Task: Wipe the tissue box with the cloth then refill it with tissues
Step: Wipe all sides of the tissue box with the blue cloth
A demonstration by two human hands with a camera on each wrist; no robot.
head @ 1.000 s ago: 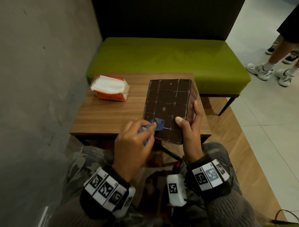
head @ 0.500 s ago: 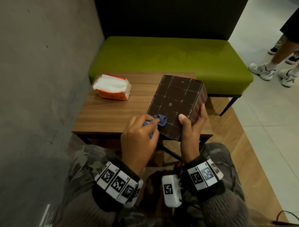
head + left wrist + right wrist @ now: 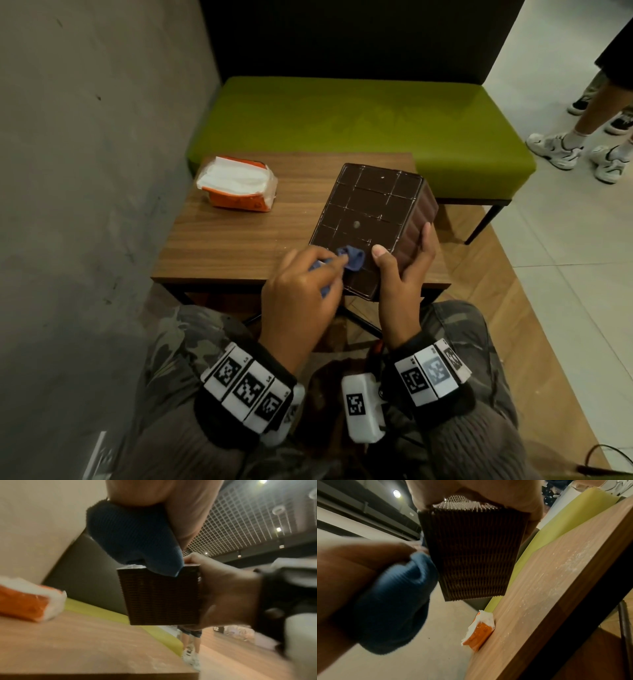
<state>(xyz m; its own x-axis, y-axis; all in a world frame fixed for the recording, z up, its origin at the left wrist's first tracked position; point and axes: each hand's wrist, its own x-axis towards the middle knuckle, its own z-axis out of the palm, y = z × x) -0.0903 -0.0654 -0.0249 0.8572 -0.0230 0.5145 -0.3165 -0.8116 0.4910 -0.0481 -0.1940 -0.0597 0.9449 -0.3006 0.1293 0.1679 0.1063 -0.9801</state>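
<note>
A dark brown tissue box (image 3: 371,219) with a gridded face turned up is held tilted above the near right part of the wooden table (image 3: 239,240). My right hand (image 3: 402,274) grips its near right corner, thumb on the face and fingers along the ribbed side (image 3: 471,561). My left hand (image 3: 301,291) pinches a bunched blue cloth (image 3: 352,258) and presses it on the box's near edge (image 3: 159,596). The cloth (image 3: 135,539) fills the left wrist view above the box. An orange pack of white tissues (image 3: 236,183) lies at the table's far left.
A grey wall (image 3: 85,171) runs close along the left. Behind the table stands a green bench (image 3: 359,130) with a dark backrest. A person's legs and white shoes (image 3: 555,150) are on the tiled floor at far right. White dust specks the tabletop (image 3: 556,574).
The box has swung, its far end turning right and lifting off the table. My left hand with the cloth stays at the near edge of its face.
</note>
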